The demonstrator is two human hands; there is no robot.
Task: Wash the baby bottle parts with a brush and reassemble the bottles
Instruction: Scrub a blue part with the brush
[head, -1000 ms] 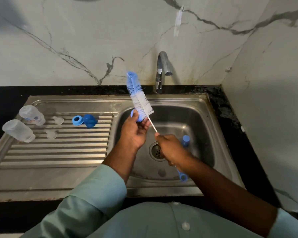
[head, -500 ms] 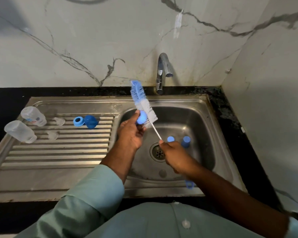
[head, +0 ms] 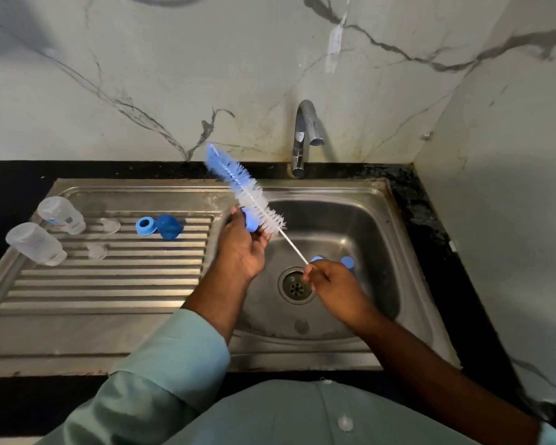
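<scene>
My left hand (head: 241,248) holds a small blue cap (head: 250,222) over the sink (head: 379,220), the brush (head: 247,195) bristles lying against it. My right hand (head: 334,284) pinches the brush's thin white handle (grip narrow). Two clear bottles (head: 47,229) lie on the draining board (head: 109,284)

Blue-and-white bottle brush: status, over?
Right hand pinches blue-and-white bottle brush handle. Left hand grips small blue cap against bristles. Nothing obstructing.
</scene>
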